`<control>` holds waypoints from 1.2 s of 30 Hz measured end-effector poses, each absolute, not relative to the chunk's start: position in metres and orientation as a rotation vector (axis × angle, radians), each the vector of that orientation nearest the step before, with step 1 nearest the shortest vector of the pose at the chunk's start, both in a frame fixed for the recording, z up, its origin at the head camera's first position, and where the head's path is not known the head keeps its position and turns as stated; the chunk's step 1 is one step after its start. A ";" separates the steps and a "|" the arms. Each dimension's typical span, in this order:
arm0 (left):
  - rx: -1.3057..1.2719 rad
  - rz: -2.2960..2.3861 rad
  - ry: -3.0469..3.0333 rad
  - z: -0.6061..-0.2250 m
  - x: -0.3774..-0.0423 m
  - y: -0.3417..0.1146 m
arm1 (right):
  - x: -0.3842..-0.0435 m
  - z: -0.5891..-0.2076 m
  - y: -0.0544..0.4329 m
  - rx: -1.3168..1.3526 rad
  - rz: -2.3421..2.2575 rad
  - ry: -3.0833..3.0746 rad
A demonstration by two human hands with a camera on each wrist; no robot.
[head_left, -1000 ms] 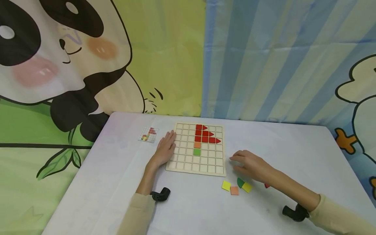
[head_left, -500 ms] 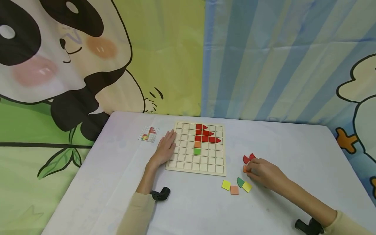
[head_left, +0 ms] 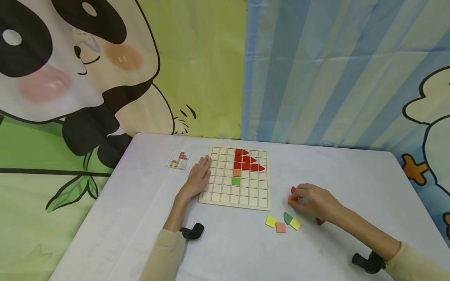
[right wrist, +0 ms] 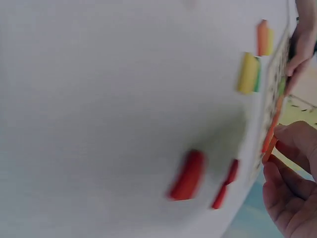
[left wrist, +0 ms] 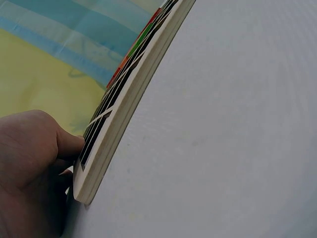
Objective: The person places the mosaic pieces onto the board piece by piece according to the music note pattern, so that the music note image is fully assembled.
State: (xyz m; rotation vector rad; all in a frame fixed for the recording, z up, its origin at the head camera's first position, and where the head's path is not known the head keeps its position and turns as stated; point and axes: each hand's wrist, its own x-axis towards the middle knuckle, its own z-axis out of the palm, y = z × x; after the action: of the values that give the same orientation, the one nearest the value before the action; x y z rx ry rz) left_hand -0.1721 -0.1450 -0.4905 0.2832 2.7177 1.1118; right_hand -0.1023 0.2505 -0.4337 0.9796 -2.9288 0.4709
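My right hand point(head_left: 318, 201) pinches an orange square tile point(head_left: 290, 200) between thumb and fingertips, right of the board. The right wrist view shows the same orange tile point(right wrist: 270, 148) held edge-on, lifted above the white table. My left hand point(head_left: 197, 179) lies with straight fingers along the left edge of a wooden grid board point(head_left: 218, 191). Its thumb touches the rim of the board point(left wrist: 124, 109) in the left wrist view. Red square and pointed tiles point(head_left: 247, 166) fill part of the board's upper rows, with an orange tile point(head_left: 237, 173) and a green tile point(head_left: 236, 181) below them.
Loose tiles lie near the board's lower right corner: yellow ones point(head_left: 270, 221), an orange square point(head_left: 281, 227) and a green rounded piece point(head_left: 288, 218). Red pieces point(right wrist: 188, 176) lie around my right hand. A small pattern card point(head_left: 178, 160) sits left of the board.
My right hand has moved right, away from the board's edge, and taken hold of an orange square tile, then shifted slightly left with it. The left hand has stayed in place.
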 end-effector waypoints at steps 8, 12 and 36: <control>0.273 1.104 2.707 -0.492 -0.173 -0.145 | -0.116 -0.412 0.193 1.211 0.669 -2.896; 0.271 1.120 2.701 -0.493 -0.174 -0.146 | -0.123 -0.419 0.158 1.338 0.764 -2.849; 0.263 1.114 2.702 -0.490 -0.172 -0.144 | -0.151 -0.447 0.096 1.336 0.669 -2.900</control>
State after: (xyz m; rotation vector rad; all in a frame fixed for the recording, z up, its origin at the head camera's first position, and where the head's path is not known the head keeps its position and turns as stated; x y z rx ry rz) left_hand -0.1717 -0.1438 -0.4898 0.2635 2.7025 1.1140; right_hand -0.1509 0.0959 -0.4469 1.3361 -2.8999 0.6691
